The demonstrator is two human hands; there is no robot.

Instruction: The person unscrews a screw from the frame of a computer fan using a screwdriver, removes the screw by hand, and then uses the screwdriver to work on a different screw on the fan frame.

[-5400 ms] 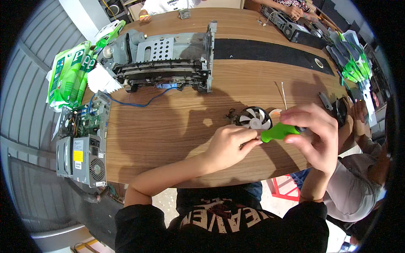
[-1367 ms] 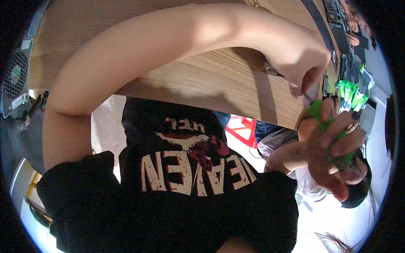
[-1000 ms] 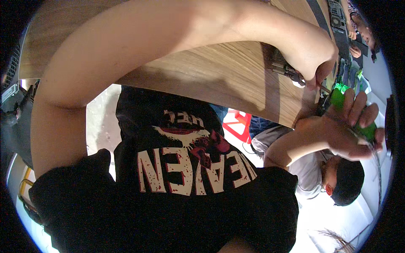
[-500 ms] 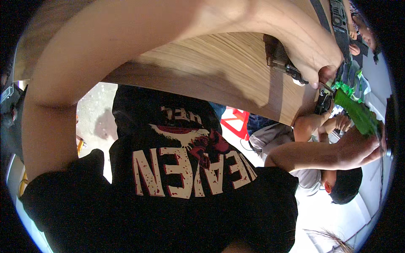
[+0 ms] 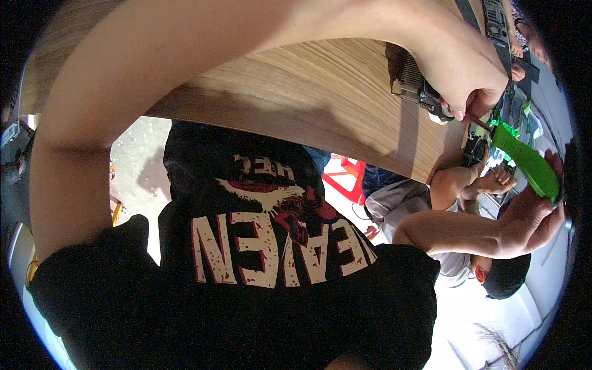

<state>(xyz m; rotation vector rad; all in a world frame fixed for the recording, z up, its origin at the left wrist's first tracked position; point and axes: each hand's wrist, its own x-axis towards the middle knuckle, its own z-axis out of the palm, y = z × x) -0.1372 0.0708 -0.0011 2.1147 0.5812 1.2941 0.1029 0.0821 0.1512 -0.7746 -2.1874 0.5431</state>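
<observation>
My left hand is closed, fingers curled at one end of a dark, finned metal component near the table edge; what is between my fingertips is hidden. My right hand grips the far end of a green-handled screwdriver, at the right rim of the view. The screwdriver's dark shaft runs up and left to the fingertips of my left hand, where its tip is hidden.
The wooden table spans the top. An open computer unit lies at the upper right, with other people's hands nearby. A co-worker sits close on my right, above a red stool. Green packages lie beyond.
From the fan's earlier position, my hands have shifted right in view as the camera tipped downward. Lately the left hand moved slightly right and my right hand shifted back along the screwdriver handle.
</observation>
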